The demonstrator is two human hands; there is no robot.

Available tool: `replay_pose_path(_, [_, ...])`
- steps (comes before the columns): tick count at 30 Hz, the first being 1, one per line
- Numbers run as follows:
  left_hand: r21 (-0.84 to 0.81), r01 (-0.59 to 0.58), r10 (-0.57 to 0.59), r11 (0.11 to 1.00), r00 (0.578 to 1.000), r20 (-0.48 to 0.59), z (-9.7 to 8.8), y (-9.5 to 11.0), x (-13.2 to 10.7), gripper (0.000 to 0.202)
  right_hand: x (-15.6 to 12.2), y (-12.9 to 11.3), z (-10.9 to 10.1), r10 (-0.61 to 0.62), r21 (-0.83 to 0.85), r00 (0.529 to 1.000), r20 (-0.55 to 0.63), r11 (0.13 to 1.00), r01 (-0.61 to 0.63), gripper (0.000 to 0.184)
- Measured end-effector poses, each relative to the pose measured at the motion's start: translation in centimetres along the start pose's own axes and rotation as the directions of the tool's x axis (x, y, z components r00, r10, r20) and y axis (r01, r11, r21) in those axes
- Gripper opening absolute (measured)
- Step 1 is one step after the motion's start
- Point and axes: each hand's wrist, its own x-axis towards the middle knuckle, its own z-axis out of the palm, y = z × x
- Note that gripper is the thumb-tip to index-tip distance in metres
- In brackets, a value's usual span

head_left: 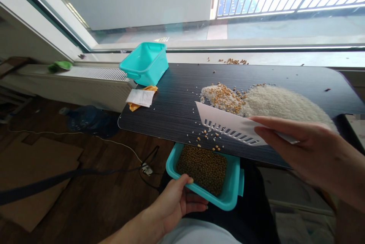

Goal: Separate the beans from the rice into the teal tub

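My left hand (pixel 184 196) grips the near rim of a turquoise plastic basket (pixel 232 200), thumb over the edge. Many small round brown-yellow peas (pixel 203 166) lie in it, just below the table's front edge. In my right hand (pixel 302 141) is a white plastic sheet with a row of slots (pixel 225 120), pinched at its right end and tilted over the tabletop. Behind the sheet is a heap of rice mixed with peas (pixel 224 97). A larger heap of white rice (pixel 281 103) lies to its right, partly hidden by my right hand. A few loose peas (pixel 216 147) lie near the front edge.
A second turquoise basket (pixel 146 63) stands at the table's back left corner. Before it lie a folded white paper (pixel 139 97) and an orange cloth (pixel 134 107). Scattered peas (pixel 235 61) lie by the window sill. A dark strap (pixel 71 173) crosses the lower left.
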Motion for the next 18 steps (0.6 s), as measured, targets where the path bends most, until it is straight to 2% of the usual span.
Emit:
replay_pose_path(3, [0.004,0.002,-0.002,1.0,1.0,-0.005,0.0,0.0,0.0,0.017,-0.5,0.5,0.1,-0.008,-0.022,1.0,0.026,1.0,0.009,0.033])
replay_pose_path(9, [-0.006,-0.016,0.016,1.0,0.999,0.033,-0.2,-0.2,0.1,0.016,-1.2,0.0,-0.2,-0.023,0.102,0.996,0.086,0.995,0.014,0.028])
replay_pose_path(14, [-0.013,-0.014,0.014,1.0,0.999,0.028,-0.3,-0.3,0.0,0.017,-0.4,-0.5,0.4,-0.018,0.043,1.0,0.019,0.999,0.017,0.03])
replay_pose_path(18, [-0.022,-0.015,0.016,1.0,0.999,0.033,-0.5,-0.4,0.0,0.018,-0.4,-0.8,0.8,-0.087,0.086,0.992,0.086,0.993,0.08,0.027])
